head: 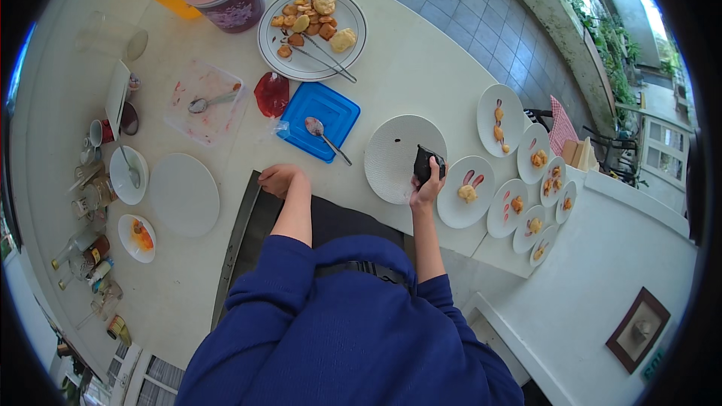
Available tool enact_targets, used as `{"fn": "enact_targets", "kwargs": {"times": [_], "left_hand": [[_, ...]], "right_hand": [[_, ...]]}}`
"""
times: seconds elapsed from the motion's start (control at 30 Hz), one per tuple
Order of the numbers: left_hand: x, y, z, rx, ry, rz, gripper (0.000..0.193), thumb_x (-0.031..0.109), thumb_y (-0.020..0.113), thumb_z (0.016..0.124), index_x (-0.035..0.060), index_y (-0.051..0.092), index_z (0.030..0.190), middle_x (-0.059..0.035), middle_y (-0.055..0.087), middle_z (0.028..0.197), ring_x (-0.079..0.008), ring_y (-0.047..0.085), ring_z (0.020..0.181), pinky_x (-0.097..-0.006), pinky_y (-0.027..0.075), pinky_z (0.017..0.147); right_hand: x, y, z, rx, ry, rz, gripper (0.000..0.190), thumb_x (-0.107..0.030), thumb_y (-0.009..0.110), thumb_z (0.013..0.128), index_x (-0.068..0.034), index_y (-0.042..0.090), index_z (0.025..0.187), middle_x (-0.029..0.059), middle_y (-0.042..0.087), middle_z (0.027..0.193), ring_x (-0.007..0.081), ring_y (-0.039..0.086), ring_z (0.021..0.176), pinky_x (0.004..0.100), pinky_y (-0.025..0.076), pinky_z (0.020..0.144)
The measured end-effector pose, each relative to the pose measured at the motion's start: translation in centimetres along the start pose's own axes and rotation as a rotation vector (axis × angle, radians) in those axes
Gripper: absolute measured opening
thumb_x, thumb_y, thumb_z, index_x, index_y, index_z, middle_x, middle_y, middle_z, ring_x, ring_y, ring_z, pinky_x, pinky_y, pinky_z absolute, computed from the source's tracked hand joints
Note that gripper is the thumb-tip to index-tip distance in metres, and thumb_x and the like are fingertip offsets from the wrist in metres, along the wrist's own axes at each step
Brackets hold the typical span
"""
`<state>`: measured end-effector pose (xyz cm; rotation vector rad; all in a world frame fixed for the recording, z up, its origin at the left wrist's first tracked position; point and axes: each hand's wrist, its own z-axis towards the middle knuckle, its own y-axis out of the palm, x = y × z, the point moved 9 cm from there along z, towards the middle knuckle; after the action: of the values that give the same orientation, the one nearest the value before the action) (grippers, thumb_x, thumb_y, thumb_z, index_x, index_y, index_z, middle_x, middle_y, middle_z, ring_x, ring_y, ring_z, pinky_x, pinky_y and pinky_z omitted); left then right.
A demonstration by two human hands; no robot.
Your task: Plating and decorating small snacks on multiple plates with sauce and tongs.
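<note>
My right hand [430,185] grips a black, bag-like pouch [428,163], possibly a piping bag of dark sauce, over the right part of a white textured plate [389,149]. One small dark spot [397,140] marks that plate's surface. At the table's near edge, by the corner of a dark panel [248,203], rests my left hand [277,180] with its fingers curled; the fingertips are hidden. A blue plastic lid [330,104] bearing a metal spoon [322,131] lies between the hands, farther off. Beside it is a clear bag of red sauce [272,95].
Several plated portions, one on a white plate [445,203], line the right side. A rimmed plate [313,72] holds browned pieces and tongs [330,62]. Lidded pitchers [231,5] stand far left. Bowls [144,180], a stained plastic tray [189,76], jars [101,192] and bottles crowd the left.
</note>
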<state>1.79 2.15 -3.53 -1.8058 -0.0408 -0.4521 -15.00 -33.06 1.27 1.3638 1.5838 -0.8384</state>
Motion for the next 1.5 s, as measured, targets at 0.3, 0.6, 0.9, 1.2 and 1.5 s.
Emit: {"fn": "enact_targets", "kwargs": {"times": [0.3, 0.6, 0.9, 1.2, 1.5], "left_hand": [[0.2, -0.2, -0.3, 0.006, 0.023, -0.023, 0.039, 0.024, 0.020, 0.091, 0.0004, 0.051, 0.094, -0.0196, 0.056, 0.089, -0.0397, 0.058, 0.079, -0.0490, 0.050, 0.066], [-0.1, 0.5, 0.3, 0.021, -0.006, 0.006, 0.038, 0.024, 0.021, 0.091, 0.0008, 0.051, 0.097, -0.0190, 0.056, 0.091, -0.0392, 0.058, 0.077, -0.0486, 0.050, 0.065], [0.0, -0.1, 0.1, 0.013, 0.016, -0.011, 0.037, 0.024, 0.020, 0.091, 0.0027, 0.050, 0.096, -0.0180, 0.056, 0.090, -0.0389, 0.059, 0.077, -0.0487, 0.050, 0.064], [0.0, 0.1, 0.0, -0.022, -0.014, 0.003, 0.036, 0.024, 0.020, 0.091, 0.0035, 0.049, 0.094, -0.0173, 0.055, 0.089, -0.0387, 0.059, 0.075, -0.0480, 0.050, 0.062], [-0.1, -0.1, 0.1, -0.006, -0.012, -0.003, 0.036, 0.024, 0.020, 0.091, 0.0032, 0.049, 0.093, -0.0168, 0.055, 0.088, -0.0385, 0.059, 0.075, -0.0473, 0.050, 0.063]], "right_hand": [[1.3, 7.1, -5.5, -0.644, 0.687, 0.866, 0.029, -0.028, 0.057, 0.082, -0.008, 0.048, 0.100, 0.0033, 0.049, 0.073, 0.0080, 0.032, 0.045, 0.0227, 0.029, 0.043], [-5.3, 12.0, -12.3, -1.072, 0.559, 0.465, 0.049, -0.012, 0.062, 0.072, -0.010, 0.037, 0.114, 0.0130, 0.053, 0.084, 0.0171, 0.048, 0.056, 0.0292, 0.036, 0.049], [-11.4, 11.1, -6.2, -1.009, 0.150, 0.424, 0.056, -0.022, 0.057, 0.084, -0.012, 0.030, 0.132, 0.0108, 0.044, 0.106, 0.0172, 0.044, 0.083, 0.0296, 0.045, 0.066], [-6.3, 10.3, -6.9, -0.799, 0.463, 0.462, 0.054, -0.022, 0.050, 0.086, -0.007, 0.029, 0.133, 0.0151, 0.046, 0.120, 0.0138, 0.046, 0.079, 0.0256, 0.042, 0.061], [-5.0, 13.5, -0.5, -0.656, 0.028, -0.292, 0.019, -0.013, 0.058, 0.083, -0.002, 0.054, 0.098, 0.0020, 0.056, 0.076, 0.0090, 0.054, 0.061, 0.0233, 0.046, 0.055]]}}
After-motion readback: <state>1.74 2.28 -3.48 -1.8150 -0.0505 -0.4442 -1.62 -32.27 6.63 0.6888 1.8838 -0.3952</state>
